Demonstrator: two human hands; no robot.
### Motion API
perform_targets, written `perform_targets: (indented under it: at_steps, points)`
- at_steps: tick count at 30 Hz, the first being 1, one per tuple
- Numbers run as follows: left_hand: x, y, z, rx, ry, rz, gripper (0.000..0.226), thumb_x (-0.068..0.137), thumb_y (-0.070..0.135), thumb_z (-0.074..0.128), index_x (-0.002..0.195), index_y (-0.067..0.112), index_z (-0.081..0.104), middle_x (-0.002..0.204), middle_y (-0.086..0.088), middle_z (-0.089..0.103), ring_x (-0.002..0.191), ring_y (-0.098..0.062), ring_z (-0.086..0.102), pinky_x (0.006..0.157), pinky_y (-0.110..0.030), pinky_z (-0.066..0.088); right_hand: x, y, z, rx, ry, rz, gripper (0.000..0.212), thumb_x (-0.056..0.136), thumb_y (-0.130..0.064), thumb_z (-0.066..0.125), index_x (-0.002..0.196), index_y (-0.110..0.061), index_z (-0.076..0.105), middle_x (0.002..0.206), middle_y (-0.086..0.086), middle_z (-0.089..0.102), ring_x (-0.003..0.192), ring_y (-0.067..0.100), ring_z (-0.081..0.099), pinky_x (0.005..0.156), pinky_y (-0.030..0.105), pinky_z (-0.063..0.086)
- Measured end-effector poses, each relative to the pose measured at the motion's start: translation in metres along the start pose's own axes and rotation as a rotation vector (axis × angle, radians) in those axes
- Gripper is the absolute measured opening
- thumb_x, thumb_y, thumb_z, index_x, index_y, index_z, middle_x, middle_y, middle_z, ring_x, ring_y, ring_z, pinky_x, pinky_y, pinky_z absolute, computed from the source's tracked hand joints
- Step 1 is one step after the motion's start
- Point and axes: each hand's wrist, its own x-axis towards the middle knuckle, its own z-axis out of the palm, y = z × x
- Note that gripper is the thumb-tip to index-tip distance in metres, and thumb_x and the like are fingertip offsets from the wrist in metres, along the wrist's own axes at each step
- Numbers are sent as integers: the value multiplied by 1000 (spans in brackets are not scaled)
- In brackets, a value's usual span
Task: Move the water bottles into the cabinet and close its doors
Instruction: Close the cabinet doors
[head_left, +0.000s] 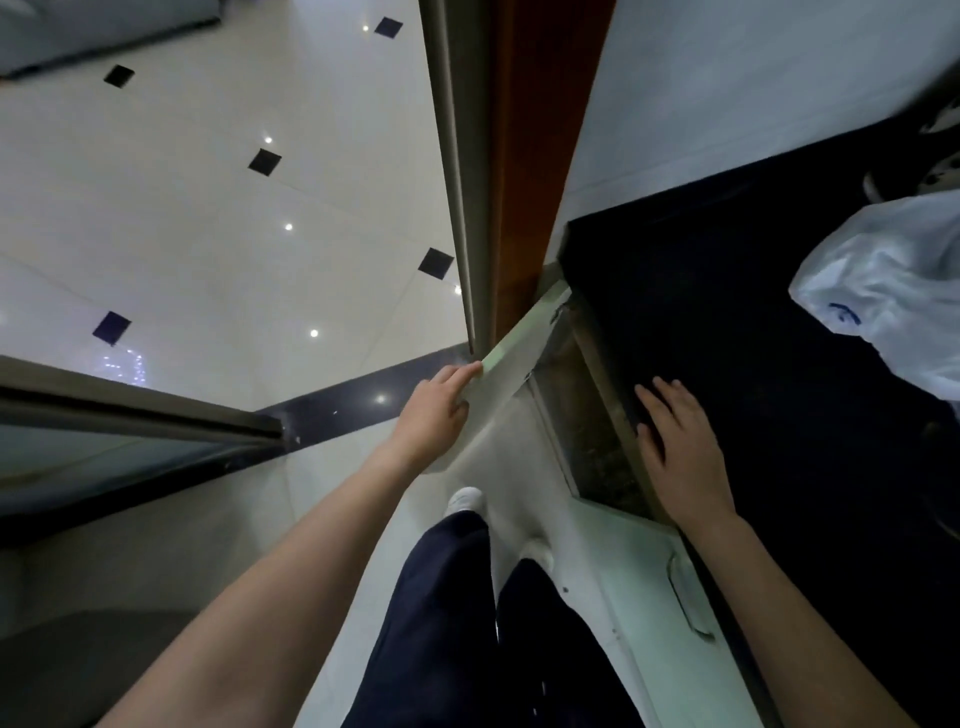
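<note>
On black counter (727, 312), right hand (680, 452) lies flat; left hand (434, 410) grips smooth white door (514, 348).

Inside the cabinet opening (587, 415) it's just murk, contents unreadable. Left hand (441, 410) is on the open cabinet door (514, 353), thumb out of sight behind the panel, so the grip can't be read. At three o'clock a plastic bag (883, 291) is sliced off by the frame edge. Up at two o'clock there's a spotted blur (940, 119), cut off and unidentifiable.
</note>
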Motion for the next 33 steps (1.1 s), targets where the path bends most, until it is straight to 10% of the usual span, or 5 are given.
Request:
perform_targets:
  at_steps: [9, 33]
  points:
    - [-35, 64, 61, -643, -212, -81, 70, 90, -1, 64, 150, 21, 36, 142, 3, 47, 128, -15, 50, 84, -1, 44, -41, 25, -2, -122, -11, 43, 48, 101, -30, 45, 148, -24, 40, 156, 10, 33, 147, 29, 20, 120, 48, 16]
    - [-17, 151, 138, -846, -80, -93, 81, 83, 2, 75, 148, 25, 31, 120, -1, 55, 98, -10, 66, 74, -10, 52, -57, 47, -1, -29, 11, 114, 55, 99, -40, 49, 151, -31, 32, 162, 2, 22, 152, 20, 5, 122, 36, -1]
